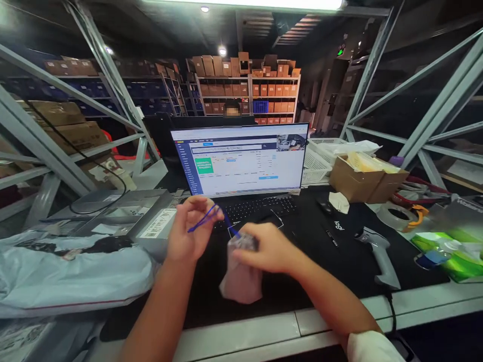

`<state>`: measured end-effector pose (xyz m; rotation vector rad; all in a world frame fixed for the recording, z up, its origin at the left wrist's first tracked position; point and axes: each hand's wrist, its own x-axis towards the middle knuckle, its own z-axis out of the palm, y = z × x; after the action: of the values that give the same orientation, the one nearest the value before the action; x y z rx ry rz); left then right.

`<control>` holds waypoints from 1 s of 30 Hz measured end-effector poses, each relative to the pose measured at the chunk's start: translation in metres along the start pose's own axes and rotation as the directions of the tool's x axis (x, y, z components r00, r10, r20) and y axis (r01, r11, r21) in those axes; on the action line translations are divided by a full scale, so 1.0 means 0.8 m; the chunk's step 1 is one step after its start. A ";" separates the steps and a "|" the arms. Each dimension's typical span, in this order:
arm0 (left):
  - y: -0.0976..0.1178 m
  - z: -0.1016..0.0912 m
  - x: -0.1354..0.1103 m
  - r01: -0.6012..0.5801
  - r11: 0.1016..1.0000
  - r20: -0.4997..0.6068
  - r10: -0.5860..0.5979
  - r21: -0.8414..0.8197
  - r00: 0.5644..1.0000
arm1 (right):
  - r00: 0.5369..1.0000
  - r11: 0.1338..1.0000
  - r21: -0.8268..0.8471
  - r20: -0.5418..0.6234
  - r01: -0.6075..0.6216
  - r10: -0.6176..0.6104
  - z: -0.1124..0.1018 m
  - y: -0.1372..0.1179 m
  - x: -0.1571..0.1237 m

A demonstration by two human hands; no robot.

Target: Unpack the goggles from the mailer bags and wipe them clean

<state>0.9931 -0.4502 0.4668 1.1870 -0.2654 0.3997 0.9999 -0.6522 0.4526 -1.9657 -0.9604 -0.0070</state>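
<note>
White sleeve (372, 347) nearest, our right hand (269, 249) grips the drawstring pouch (241, 284) high up; our left hand (191, 234) holds its blue cord (230, 224) (we'd best draw it evenly).

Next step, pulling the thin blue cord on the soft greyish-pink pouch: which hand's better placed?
Likely the left hand: the blue cord lies across it, while the right hand grips the pouch near its top.
</note>
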 end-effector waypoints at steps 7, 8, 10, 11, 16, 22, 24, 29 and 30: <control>-0.124 0.003 0.011 -0.197 0.214 0.261 -0.329 0.957 0.908 | 0.555 0.977 0.047 -0.817 -0.207 0.157 -0.145 0.086 -0.020; -0.134 0.005 0.008 -0.214 0.148 0.255 -0.389 0.966 0.885 | 0.487 0.973 0.025 -0.863 -0.229 0.137 -0.159 0.100 -0.024; -0.145 0.005 0.004 -0.220 0.084 0.233 -0.458 0.972 0.858 | 0.400 0.968 -0.006 -0.911 -0.251 0.099 -0.179 0.123 -0.031; -0.148 0.004 0.003 -0.213 0.075 0.223 -0.476 0.974 0.851 | 0.373 0.968 -0.008 -0.923 -0.252 0.089 -0.185 0.131 -0.034; -0.156 -0.005 0.008 -0.174 0.218 0.258 -0.463 0.960 0.848 | 0.347 0.978 0.031 -0.932 -0.204 0.102 -0.192 0.143 -0.035; -0.121 0.001 0.014 -0.144 0.627 0.234 -0.064 0.765 0.970 | 0.385 0.983 0.070 -0.913 -0.173 0.132 -0.191 0.140 -0.033; -0.082 0.002 0.012 -0.146 0.663 0.196 -0.001 0.734 0.981 | 0.376 0.985 0.088 -0.916 -0.146 0.138 -0.194 0.141 -0.035; 0.010 0.018 -0.027 -0.338 0.555 0.408 -0.004 0.760 0.913 | 0.345 0.981 0.178 -0.919 -0.072 0.192 -0.201 0.143 -0.037; 0.014 0.025 -0.040 -0.385 0.506 0.471 -0.049 0.772 0.881 | 0.343 0.976 0.211 -0.914 -0.052 0.216 -0.201 0.142 -0.037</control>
<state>0.9594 -0.4709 0.4706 2.2824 -0.6380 0.4484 1.1074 -0.8197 0.4516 -1.4722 0.0165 -0.8829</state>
